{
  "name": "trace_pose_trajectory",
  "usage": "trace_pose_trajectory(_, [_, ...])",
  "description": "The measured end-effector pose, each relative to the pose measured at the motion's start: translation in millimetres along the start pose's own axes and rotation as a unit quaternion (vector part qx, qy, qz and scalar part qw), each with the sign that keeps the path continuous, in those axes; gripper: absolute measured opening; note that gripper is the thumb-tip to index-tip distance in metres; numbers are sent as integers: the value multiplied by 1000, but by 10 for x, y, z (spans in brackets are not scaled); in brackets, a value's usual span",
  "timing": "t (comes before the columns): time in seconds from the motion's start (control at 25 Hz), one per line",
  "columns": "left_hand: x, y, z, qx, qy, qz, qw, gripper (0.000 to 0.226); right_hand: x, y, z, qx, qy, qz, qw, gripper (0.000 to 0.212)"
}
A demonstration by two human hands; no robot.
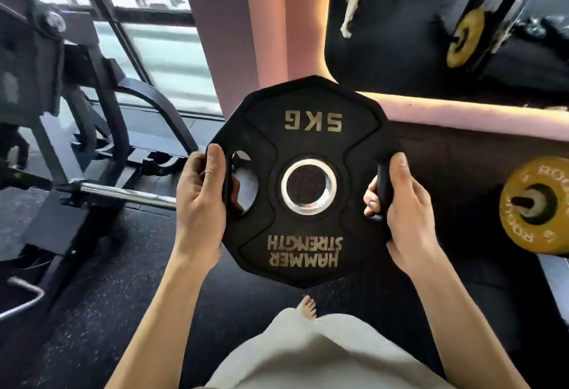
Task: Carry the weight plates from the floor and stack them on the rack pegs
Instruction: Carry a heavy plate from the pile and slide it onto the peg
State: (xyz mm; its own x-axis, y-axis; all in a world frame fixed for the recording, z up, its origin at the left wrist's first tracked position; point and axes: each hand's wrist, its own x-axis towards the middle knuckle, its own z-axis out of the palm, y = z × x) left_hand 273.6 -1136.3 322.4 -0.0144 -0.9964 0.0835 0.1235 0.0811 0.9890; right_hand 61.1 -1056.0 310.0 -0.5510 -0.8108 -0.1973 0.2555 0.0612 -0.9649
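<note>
A black 5 kg weight plate [308, 225] with a chrome centre ring and gold lettering hangs in front of me above the floor, its print upside down. My left hand [200, 203] is wrapped through the plate's left grip slot. My right hand [400, 203] clasps the right grip handle. A yellow plate [520, 228] sits on a rack peg at the right edge, with the peg tip showing through its hole. A chrome sleeve [123, 194] of a machine points toward me from the left.
A dark machine frame [74, 86] fills the left side. A pink column [234, 34] and a pink ledge stand ahead, with a mirror above the ledge showing another yellow plate [465, 39]. My bare foot [308, 307] rests on the black rubber floor [129, 280] below the plate.
</note>
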Motion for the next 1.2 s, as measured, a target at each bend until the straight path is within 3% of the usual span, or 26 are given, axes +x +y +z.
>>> trace_pose_trajectory(0.36, [1873, -246, 1269, -18, -110, -8, 994, 38, 1726, -449, -32, 0, 108, -42, 993, 51])
trace_pose_trajectory(0.52, [2680, -469, 1941, -40, -188, -1, 981, 52, 2438, -571, -128, 11, 170, -57, 984, 51])
trace_pose_trajectory(0.64, [3397, -611, 2541, -35, -255, -11, 966, 46, 3054, -707, -146, 54, 231, -65, 969, 45])
trace_pose_trajectory(0.8, [4160, -625, 3352, -16, -352, -27, 935, 34, 3666, -980, -190, 66, 335, -69, 937, 50])
trace_pose_trajectory(0.92, [4543, -622, 4072, -5, -419, -8, 908, 34, 4031, -1188, -288, 83, 400, -103, 907, 39])
trace_pose_trajectory(1.2, [4644, -746, 5652, -42, -567, -8, 823, 32, 4466, -1440, -970, 92, 555, -125, 817, 43])
